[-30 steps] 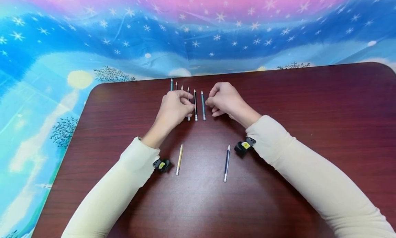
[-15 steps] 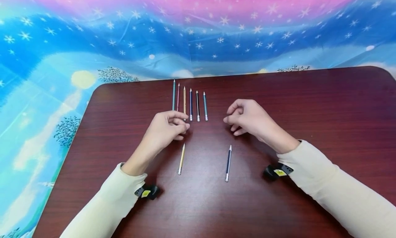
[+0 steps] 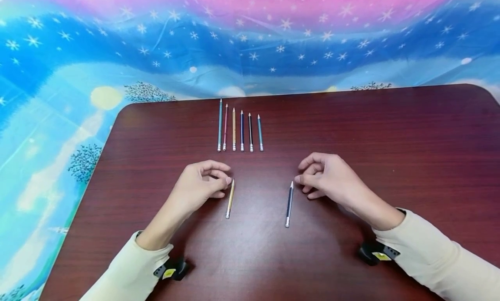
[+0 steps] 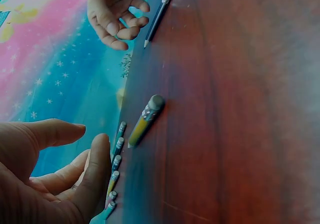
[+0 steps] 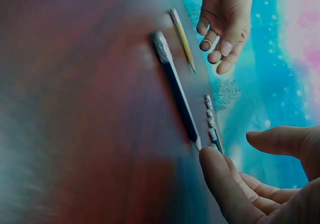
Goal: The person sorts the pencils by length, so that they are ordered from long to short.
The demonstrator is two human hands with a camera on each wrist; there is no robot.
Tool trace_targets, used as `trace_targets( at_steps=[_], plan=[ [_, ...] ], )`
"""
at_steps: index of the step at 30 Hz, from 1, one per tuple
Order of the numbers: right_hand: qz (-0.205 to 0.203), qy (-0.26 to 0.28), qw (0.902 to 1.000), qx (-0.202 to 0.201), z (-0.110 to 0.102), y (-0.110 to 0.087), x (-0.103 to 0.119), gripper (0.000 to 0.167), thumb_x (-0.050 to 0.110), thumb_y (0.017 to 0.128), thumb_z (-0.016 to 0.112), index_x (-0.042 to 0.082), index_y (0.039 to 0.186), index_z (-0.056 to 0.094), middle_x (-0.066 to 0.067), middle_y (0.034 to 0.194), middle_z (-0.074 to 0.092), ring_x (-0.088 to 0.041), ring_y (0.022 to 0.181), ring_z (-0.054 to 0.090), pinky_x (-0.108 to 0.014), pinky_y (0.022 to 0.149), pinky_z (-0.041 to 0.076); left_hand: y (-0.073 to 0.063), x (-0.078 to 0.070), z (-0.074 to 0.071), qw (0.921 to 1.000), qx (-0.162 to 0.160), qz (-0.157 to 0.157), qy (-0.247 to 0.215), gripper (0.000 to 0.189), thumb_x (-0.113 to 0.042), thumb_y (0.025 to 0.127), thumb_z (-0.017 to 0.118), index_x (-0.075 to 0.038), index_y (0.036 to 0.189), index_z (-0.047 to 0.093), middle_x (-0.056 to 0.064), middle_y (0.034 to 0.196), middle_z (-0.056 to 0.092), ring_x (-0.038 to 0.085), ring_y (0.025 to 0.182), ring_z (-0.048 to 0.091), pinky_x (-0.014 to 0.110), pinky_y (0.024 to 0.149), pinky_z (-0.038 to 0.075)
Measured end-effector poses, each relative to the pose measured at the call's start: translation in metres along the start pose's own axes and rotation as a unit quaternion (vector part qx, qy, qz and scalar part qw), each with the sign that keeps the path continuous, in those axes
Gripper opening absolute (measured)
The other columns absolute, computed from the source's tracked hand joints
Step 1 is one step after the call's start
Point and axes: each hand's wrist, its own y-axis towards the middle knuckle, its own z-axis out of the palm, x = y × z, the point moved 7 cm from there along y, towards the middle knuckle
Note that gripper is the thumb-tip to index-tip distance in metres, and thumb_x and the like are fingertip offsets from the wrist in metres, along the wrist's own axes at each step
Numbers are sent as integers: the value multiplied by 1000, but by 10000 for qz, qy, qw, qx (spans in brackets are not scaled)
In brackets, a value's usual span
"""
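Note:
My left hand (image 3: 201,183) hovers just left of a short yellow pencil (image 3: 230,200), its fingers loosely bent and holding nothing. In the left wrist view a gap shows between thumb and fingers, with the yellow pencil (image 4: 144,124) beyond them. My right hand (image 3: 330,179) is at the right of a dark blue pencil (image 3: 289,205), thumb near its tip and nothing held. The right wrist view shows the dark pencil (image 5: 177,94) lying with its tip close to a fingertip. Both pencils lie on the table, erasers toward me.
Several pencils stand in a side-by-side row near the table's far edge, from a long teal pencil (image 3: 220,125) at left to a shorter teal pencil (image 3: 260,133) at right. The dark red-brown table (image 3: 390,140) meets a snowflake-patterned cloth (image 3: 273,53) behind.
Both hands have drawn back toward me from the pencil row and moved apart, down beside the two nearer pencils. The row, partly covered before, now shows fully.

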Motion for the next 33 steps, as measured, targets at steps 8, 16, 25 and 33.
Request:
trace_targets(
  at_steps=[8, 16, 25, 33],
  plan=[
    [104, 279, 9992, 253, 11, -16, -15, 39, 7, 95, 75, -10, 126, 58, -7, 87, 77, -17, 77, 73, -34, 67, 66, -12, 8, 1, 10000, 58, 9, -34, 31, -2, 95, 70, 1, 126, 68, 14, 107, 71, 13, 85, 72, 28, 76, 65],
    [85, 619, 9978, 222, 25, -20, -20, 42, 2, 92, 74, -14, 127, 55, -7, 84, 74, -16, 70, 71, -35, 65, 66, -19, 13, 9, 9997, 109, 86, -184, 36, 2, 92, 72, 4, 127, 64, 17, 111, 69, 11, 83, 70, 25, 76, 64],
    [8, 495, 9988, 23, 33, -18, -20, 40, 0, 92, 75, -12, 124, 55, -11, 81, 70, -15, 62, 69, -34, 61, 66, -21, 16, 14, 9999, 130, 52, 9, 37, 0, 90, 74, 2, 127, 65, 16, 111, 69, 13, 86, 72, 24, 75, 64],
    [-161, 59, 9997, -192, 36, -14, -17, 38, 1, 89, 78, -10, 119, 58, -10, 75, 66, -14, 53, 65, -35, 54, 64, -23, 12, 18, 9993, 71, 125, 338, 36, -4, 90, 75, 0, 125, 67, 14, 111, 71, 14, 87, 72, 23, 73, 62]
  ],
)
